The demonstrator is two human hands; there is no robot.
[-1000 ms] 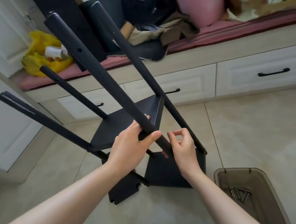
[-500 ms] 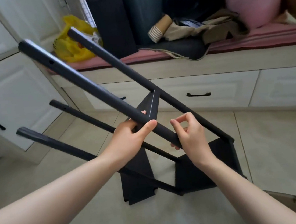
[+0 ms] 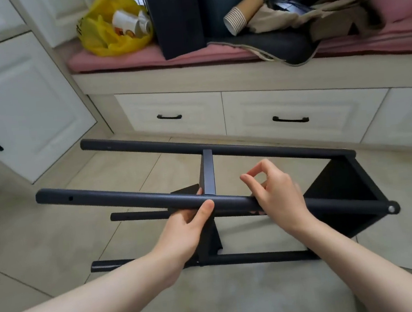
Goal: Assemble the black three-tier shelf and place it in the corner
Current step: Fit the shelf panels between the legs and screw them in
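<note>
1. Tipped over: the shelf (image 3: pixel 340 187) stood on end a second ago with its poles slanting up. Now it lies on its side on the floor (image 3: pixel 55 235), just in front of the window seat (image 3: pixel 217 76), poles about level and parallel to the seat front.
2. Left hand (image 3: pixel 184 226) grips the near pole (image 3: pixel 118 199), the one farthest from the window seat. Thumb is over the top, fingers wrapped behind.
3. Right hand (image 3: pixel 277 194) rests on the same pole. Fingers are curled, thumb and index tips meeting in a ring. Can't tell whether a screw is pinched there.
4. Two tiers are on: the end tier, and the middle tier (image 3: pixel 208 173) bridging to the far pole (image 3: pixel 148 148), the one nearest the window seat.
5. Pole ends toward the seat's left end are bare, with an open hole (image 3: pixel 70 198) on the near pole. No third tier in view.
6. Judgement: the step in hand is setting the frame down to work on a joint, likely fastening the middle tier or fitting the last one. Roughly two thirds built; corner placement not started.
7. Next move calls for:
   - left hand holding the pole steady so it can't roll
   - lining the hole up with the tier's fitting
   - starting the screw straight
</note>
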